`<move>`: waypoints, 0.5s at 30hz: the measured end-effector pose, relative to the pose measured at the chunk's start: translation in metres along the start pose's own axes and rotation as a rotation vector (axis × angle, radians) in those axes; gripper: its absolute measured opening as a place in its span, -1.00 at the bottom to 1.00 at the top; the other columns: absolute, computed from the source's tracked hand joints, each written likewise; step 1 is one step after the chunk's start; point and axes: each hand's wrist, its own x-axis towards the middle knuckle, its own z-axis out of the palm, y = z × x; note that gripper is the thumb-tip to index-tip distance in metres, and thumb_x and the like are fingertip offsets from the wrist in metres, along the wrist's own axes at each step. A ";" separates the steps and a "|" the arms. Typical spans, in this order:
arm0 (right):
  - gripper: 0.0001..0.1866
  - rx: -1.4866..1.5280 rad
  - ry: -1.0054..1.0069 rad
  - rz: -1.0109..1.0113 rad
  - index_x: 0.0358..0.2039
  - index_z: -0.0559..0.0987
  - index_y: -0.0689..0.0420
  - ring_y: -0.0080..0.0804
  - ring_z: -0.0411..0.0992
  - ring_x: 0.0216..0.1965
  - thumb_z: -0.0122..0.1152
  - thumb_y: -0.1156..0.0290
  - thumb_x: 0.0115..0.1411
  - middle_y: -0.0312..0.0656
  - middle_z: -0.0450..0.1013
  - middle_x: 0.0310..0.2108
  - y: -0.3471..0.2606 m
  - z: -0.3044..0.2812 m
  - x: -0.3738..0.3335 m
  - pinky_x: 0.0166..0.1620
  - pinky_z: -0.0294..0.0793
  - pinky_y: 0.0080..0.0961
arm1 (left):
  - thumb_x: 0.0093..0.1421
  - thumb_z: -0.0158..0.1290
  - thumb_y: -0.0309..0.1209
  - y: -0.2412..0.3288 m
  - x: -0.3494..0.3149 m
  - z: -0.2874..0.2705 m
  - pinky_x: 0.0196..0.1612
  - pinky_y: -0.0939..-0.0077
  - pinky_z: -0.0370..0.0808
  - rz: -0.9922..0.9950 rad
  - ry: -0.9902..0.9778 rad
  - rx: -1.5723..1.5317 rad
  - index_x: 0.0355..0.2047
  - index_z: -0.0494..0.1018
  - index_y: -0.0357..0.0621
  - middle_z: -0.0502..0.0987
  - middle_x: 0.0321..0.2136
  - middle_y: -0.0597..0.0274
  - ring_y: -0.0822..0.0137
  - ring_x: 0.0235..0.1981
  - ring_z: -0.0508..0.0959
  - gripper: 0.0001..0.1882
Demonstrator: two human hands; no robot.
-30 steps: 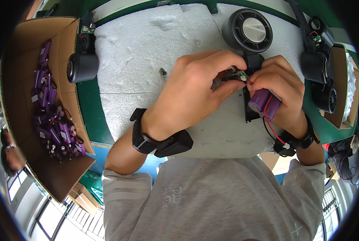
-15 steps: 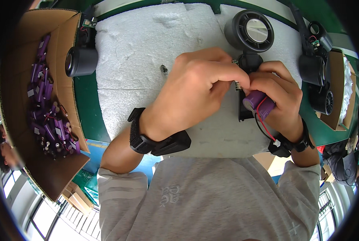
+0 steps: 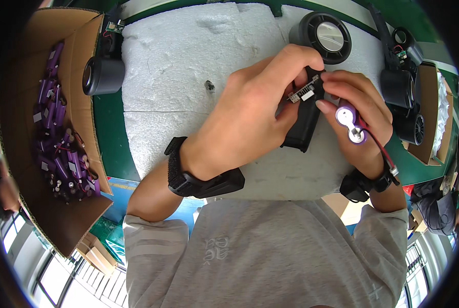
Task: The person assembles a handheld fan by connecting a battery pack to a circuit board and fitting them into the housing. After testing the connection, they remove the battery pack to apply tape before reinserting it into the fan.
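A black handheld fan [image 3: 300,128] lies in front of me, its round head with a silver disc at the far end. My left hand [image 3: 255,105] is closed around the upper handle, thumb on one side and index finger across the top. Between those fingers a small circuit board [image 3: 303,92] with a white connector sits at the handle; whether it is fixed there I cannot tell. My right hand [image 3: 360,110] curls around a purple two-cell battery pack [image 3: 349,120], its pale round ends facing me and its red and black leads hanging toward the wrist. The right fingertips touch the handle's right side.
White foam sheet [image 3: 173,66] covers the green bench [image 3: 109,126]. At left stands a cardboard box [image 3: 80,46] with several purple battery packs, beside a black fan [image 3: 103,76]. More black fans [image 3: 398,88] and another cardboard box [image 3: 428,141] are at right.
The fan handle has swung so its near end points further left, and the circuit board shows more fully. The battery pack has turned its ends toward me, moving right with my right hand.
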 end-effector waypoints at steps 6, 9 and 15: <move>-0.65 -0.283 0.006 -0.296 -0.32 0.60 0.23 -0.27 0.48 -0.32 0.42 0.63 -0.23 -0.12 0.52 -0.28 0.011 0.000 0.008 -0.30 0.50 -0.48 | -0.11 0.12 -0.79 0.002 0.001 0.005 -0.34 0.57 0.48 0.019 0.020 0.063 -0.02 0.40 -0.09 0.51 -0.33 0.23 0.41 -0.45 0.51 -0.40; -0.64 -0.274 0.000 -0.246 -0.32 0.60 0.24 -0.27 0.48 -0.33 0.41 0.64 -0.23 -0.13 0.50 -0.30 0.008 0.000 0.005 -0.32 0.50 -0.48 | -0.12 0.11 -0.79 -0.001 0.000 0.008 -0.35 0.57 0.48 0.027 0.041 0.111 -0.03 0.42 -0.09 0.51 -0.32 0.23 0.40 -0.46 0.51 -0.41; -0.67 -0.288 0.060 -0.097 -0.32 0.59 0.23 -0.25 0.47 -0.38 0.41 0.63 -0.19 -0.13 0.48 -0.35 0.004 0.006 0.000 -0.35 0.49 -0.46 | -0.11 0.09 -0.77 -0.003 -0.002 0.010 -0.39 0.55 0.46 -0.016 -0.005 0.168 -0.06 0.45 -0.09 0.50 -0.28 0.23 0.38 -0.46 0.49 -0.45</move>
